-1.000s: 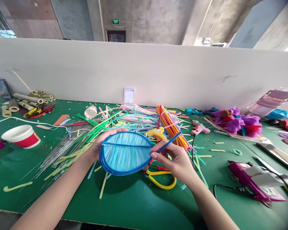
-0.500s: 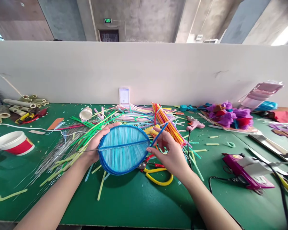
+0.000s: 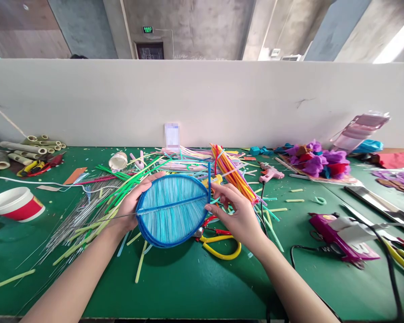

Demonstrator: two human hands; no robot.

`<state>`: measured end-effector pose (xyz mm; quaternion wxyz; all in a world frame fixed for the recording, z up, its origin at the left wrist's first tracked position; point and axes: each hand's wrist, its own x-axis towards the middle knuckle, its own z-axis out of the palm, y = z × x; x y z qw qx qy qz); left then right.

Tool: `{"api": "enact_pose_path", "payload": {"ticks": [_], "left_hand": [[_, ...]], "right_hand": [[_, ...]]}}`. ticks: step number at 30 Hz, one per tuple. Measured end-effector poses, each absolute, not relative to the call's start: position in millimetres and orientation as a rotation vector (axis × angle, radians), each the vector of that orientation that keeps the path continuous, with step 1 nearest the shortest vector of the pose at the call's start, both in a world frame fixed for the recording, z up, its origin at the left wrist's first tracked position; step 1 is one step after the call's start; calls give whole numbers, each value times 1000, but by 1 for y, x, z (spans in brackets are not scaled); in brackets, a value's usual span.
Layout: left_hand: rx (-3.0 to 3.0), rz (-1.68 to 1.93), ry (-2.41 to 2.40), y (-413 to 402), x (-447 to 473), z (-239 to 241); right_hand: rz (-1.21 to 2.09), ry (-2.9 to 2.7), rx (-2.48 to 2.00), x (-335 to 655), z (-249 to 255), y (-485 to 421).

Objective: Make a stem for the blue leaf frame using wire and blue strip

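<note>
I hold a blue leaf-shaped craft piece point(image 3: 171, 210) above the green table point(image 3: 195, 282). It has pale blue threads, a dark blue pipe-cleaner rim and a dark blue midrib. My left hand point(image 3: 131, 205) cups its left end from behind, fingers wrapped round the edge. My right hand point(image 3: 237, 215) pinches the right tip, where the free end of the blue pipe cleaner point(image 3: 209, 179) stands straight up. A thin wire sticks out of the piece to the left.
Behind the piece lie several colourful pipe cleaners point(image 3: 232, 172), a yellow glue gun point(image 3: 214, 181), yellow-handled pliers point(image 3: 222, 244), a pink glue gun point(image 3: 271, 172), a magenta glue gun point(image 3: 340, 235), a red-and-white cup point(image 3: 15, 204), bamboo tubes point(image 3: 27, 146) and felt flowers point(image 3: 319, 161). A white partition closes the back.
The free end of the blue pipe cleaner has swung from pointing up-right to standing upright. The leaf piece has tilted to face me more. My view has shifted slightly right.
</note>
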<state>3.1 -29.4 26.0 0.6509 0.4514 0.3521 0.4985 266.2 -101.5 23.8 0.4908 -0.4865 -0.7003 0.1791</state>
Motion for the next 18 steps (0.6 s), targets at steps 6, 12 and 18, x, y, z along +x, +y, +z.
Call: {"api": "enact_pose_path", "payload": {"ticks": [6, 12, 18], "left_hand": [[1019, 1129, 771, -29, 2, 25], [1016, 1114, 742, -28, 0, 23], [1005, 1084, 708, -30, 2, 25]], "right_hand": [[519, -1705, -1182, 268, 20, -100], [841, -1544, -1130, 266, 25, -101], [1399, -1195, -1120, 263, 34, -104]]}}
